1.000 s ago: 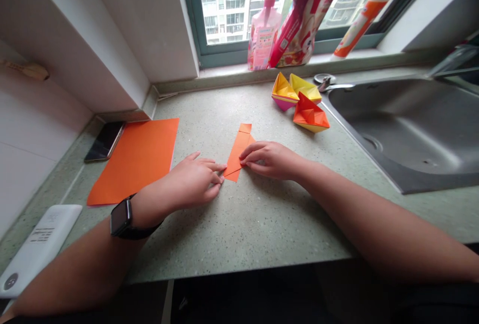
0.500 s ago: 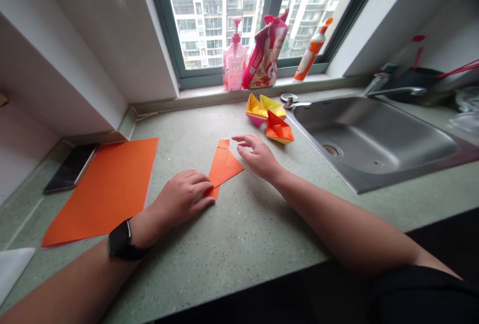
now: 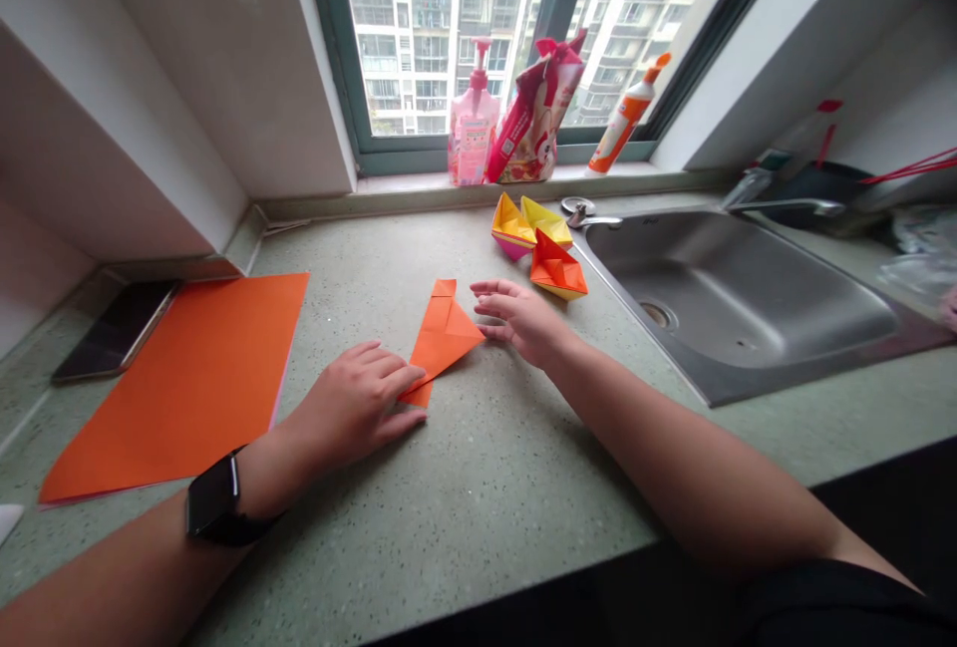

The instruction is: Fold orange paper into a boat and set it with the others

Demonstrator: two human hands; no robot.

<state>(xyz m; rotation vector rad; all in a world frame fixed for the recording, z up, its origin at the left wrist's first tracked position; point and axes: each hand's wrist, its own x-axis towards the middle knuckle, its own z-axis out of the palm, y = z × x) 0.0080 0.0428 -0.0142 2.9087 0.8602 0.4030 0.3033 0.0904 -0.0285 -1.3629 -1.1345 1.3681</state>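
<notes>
Folded paper (image 3: pixel 449 336): long axis runs away; left hand (image 3: pixel 359 396) rests loosely spread on near end; right hand (image 3: pixel 521 320) alongside, parted, empty.

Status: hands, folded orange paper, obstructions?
Left hand on folded orange paper, near end. Right hand at right corner, contact unclear. Red-orange paper boat beyond, not blocking.

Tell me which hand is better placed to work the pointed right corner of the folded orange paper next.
The right hand, I'd judge: it is right at that corner of the folded orange paper, while the left hand lies on the paper's near end, seemingly steadying it.
</notes>
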